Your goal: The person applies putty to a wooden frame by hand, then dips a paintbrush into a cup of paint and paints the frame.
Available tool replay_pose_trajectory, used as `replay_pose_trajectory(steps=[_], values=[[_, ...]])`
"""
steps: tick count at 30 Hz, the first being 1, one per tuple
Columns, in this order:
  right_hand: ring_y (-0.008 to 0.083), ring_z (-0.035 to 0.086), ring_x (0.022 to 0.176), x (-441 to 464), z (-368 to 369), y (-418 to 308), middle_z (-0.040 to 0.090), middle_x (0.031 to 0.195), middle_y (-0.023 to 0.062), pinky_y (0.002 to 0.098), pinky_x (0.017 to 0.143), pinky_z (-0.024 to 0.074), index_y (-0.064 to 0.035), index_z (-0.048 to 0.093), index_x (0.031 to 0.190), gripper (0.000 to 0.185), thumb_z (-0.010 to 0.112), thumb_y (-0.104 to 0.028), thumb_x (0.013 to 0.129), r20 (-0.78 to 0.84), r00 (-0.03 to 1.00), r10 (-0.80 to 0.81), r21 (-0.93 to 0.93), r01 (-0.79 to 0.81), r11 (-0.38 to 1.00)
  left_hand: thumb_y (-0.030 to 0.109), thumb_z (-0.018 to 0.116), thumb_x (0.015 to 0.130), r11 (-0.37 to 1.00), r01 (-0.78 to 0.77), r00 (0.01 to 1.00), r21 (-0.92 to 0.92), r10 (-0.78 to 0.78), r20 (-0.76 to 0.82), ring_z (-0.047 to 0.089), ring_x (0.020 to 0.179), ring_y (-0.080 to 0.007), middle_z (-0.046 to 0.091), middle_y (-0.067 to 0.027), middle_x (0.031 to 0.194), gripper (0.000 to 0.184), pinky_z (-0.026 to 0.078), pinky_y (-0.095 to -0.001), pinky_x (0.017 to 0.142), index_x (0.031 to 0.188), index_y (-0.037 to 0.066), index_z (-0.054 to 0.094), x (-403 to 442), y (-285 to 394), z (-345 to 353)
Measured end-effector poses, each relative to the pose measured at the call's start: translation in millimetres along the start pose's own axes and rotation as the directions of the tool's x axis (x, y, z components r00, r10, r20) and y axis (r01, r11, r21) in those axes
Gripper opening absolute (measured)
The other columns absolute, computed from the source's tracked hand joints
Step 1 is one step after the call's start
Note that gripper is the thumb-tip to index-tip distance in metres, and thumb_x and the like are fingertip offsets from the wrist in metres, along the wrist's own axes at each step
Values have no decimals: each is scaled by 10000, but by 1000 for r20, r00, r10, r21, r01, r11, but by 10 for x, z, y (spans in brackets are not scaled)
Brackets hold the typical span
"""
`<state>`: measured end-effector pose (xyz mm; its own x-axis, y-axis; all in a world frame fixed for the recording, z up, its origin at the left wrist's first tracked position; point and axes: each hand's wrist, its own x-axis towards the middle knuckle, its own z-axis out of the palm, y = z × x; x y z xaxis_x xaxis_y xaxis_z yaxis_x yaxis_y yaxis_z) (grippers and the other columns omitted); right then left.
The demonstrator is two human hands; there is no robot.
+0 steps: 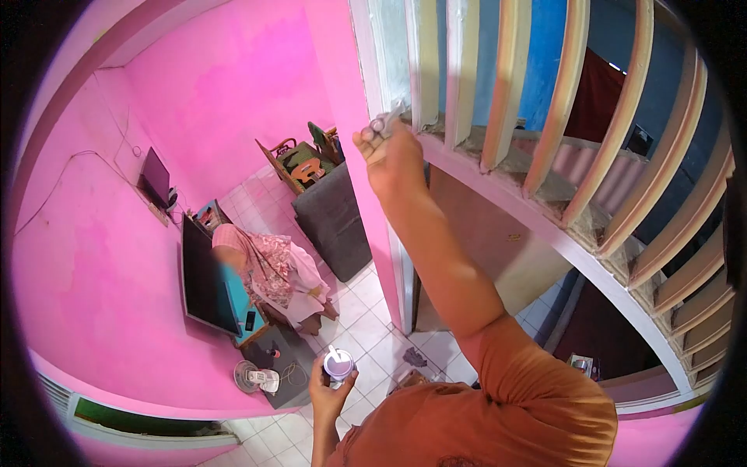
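Note:
My left hand [330, 398] is wrapped round a small open tub of pale paint [338, 365], low in the middle of the view. A white streak or stick lies across the tub's top; which of the two I cannot tell. High up, my right hand [393, 152] is closed on what looks like a small paintbrush [395, 110], pale and partly blurred. Its tip is at the lower corner of the white window frame [389, 62], beside the first upright slat [425, 66]. My fingers partly hide the handle.
Several curved cream slats [551, 101] stand on a dusty ledge at right, above a brown door [482, 241]. Below left, a person in a patterned head covering [272, 268] is near a television [204, 272]. A grey sofa [336, 222] and a fan [247, 377] stand on the tiled floor.

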<state>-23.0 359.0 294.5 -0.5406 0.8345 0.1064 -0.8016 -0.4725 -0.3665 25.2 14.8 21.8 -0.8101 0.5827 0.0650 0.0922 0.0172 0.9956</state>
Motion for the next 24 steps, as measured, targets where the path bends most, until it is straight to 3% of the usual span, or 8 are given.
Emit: replay_pose_trajectory(steps=[6, 8, 12, 14, 18, 20, 24], values=[[172, 501, 620, -318, -42, 71, 507, 761, 29, 382, 721, 527, -88, 493, 950, 237, 389, -239, 1100, 46, 994, 103, -99, -98, 990, 19, 871, 764, 1000, -10, 1000, 1, 10, -21, 611, 1129, -177, 583, -59, 1208, 646, 501, -318, 981, 1308, 8, 523, -7, -6, 20], [165, 500, 628, -287, -1, 9, 505, 764, 28, 373, 710, 523, -95, 490, 955, 224, 388, -231, 1100, 40, 999, -17, -94, 21, 995, 9, 868, 763, 1000, -13, 1000, -4, 13, 11, 611, 1129, -176, 588, -54, 1198, 647, 499, -318, 986, 1310, 9, 522, 10, -35, -2], [163, 499, 639, -20, -67, 70, 503, 763, 27, 371, 704, 519, -96, 488, 959, 231, 372, -233, 1104, 68, 998, -11, 14, 10, 1000, 4, 867, 762, 1000, 8, 1000, -4, -8, 12, 610, 1130, -175, 587, -54, 1200, 648, 497, -319, 987, 1312, 10, 523, -5, -51, -7], [164, 502, 650, -122, -41, 140, 502, 761, 28, 372, 705, 520, -93, 485, 955, 222, 378, -218, 1103, 5, 997, 76, -5, -76, 997, 4, 866, 764, 1000, 7, 1000, 1, -7, -5, 614, 1120, -175, 589, -56, 1199, 646, 498, -319, 984, 1314, 15, 528, -6, -101, -5], [161, 501, 643, -374, -9, 102, 504, 769, 27, 370, 710, 522, -95, 485, 952, 212, 376, -198, 1102, 27, 992, 123, -49, -121, 991, 4, 866, 762, 1000, -2, 1000, 5, 2, -10, 620, 1110, -179, 589, -62, 1209, 659, 501, -321, 982, 1323, 13, 521, -4, -101, 4], [192, 511, 582, -235, -25, 74, 510, 754, 33, 411, 701, 566, -86, 482, 933, 230, 402, -227, 1097, 26, 1000, 15, -16, -15, 1000, 4, 869, 757, 1000, 0, 1000, 29, 0, 1, 622, 1115, -184, 590, -69, 1221, 671, 502, -325, 988, 1328, 7, 517, -7, -36, -8], [192, 517, 581, -46, -72, 132, 520, 756, 36, 417, 680, 567, -85, 486, 943, 248, 385, -243, 1104, -3, 1000, -27, 34, 27, 999, 7, 870, 755, 1000, -5, 1000, 2, 5, -20, 620, 1126, -184, 593, -73, 1228, 678, 502, -323, 987, 1333, 7, 515, -2, -108, -19]])
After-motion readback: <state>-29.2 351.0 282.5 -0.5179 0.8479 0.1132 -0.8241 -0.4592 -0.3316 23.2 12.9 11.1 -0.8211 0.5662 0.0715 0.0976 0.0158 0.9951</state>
